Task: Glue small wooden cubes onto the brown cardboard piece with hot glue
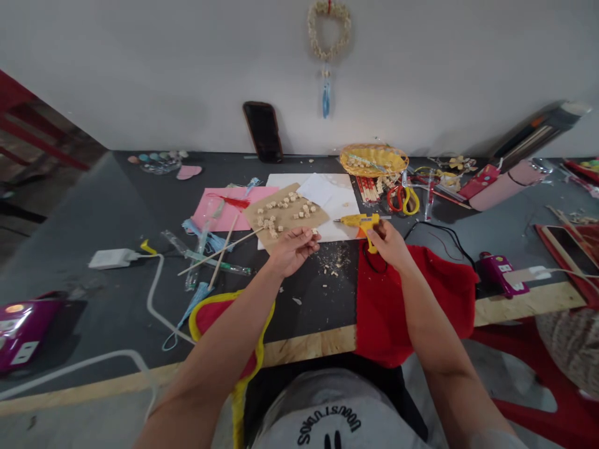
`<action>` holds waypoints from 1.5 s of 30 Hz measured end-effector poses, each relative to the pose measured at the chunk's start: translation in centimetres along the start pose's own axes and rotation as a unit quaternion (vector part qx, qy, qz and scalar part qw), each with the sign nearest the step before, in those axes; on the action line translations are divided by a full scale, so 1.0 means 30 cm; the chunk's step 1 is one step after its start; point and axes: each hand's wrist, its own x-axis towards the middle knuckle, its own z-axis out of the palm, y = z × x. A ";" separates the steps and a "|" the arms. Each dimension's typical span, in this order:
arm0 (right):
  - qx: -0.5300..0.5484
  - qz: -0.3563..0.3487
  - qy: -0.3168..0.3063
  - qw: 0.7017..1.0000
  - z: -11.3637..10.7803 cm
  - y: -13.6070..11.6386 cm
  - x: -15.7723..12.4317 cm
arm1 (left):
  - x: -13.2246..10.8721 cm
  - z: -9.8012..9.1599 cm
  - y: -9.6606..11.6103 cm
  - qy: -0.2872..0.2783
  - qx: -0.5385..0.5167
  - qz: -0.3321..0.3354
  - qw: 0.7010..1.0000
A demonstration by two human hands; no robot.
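Note:
In my right hand is a yellow glue gun, its nozzle pointing left toward the other hand. My left hand pinches a small pale wooden piece at its fingertips. Just behind the left hand, several small wooden clusters lie on a brown paper sheet. Under that sheet is a larger white sheet. Two thin wooden sticks rest left of the left hand. Beneath the right forearm spreads a red cloth.
A yellow wicker basket, scissors and a pink bottle stand toward the back right. A black phone leans on the wall. Left lie pink paper, a white cable and a purple box.

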 end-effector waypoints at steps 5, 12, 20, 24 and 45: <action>-0.146 -0.031 0.033 0.988 -0.016 0.010 -0.001 | -0.001 0.002 0.001 -0.002 0.003 0.003 1.000; -0.330 -0.016 0.030 0.943 -0.040 -0.027 -0.016 | 0.000 -0.008 -0.002 -0.020 0.008 -0.004 1.000; -0.270 -0.046 0.021 0.962 -0.086 -0.029 -0.101 | 0.005 -0.009 -0.006 -0.026 0.009 -0.009 1.000; -0.322 -0.137 0.028 0.936 -0.054 -0.007 -0.138 | 0.005 -0.010 -0.007 -0.022 0.012 -0.011 1.000; -0.426 -0.291 -0.074 0.854 0.103 -0.110 -0.166 | 0.011 -0.027 -0.019 -0.046 0.026 -0.007 0.999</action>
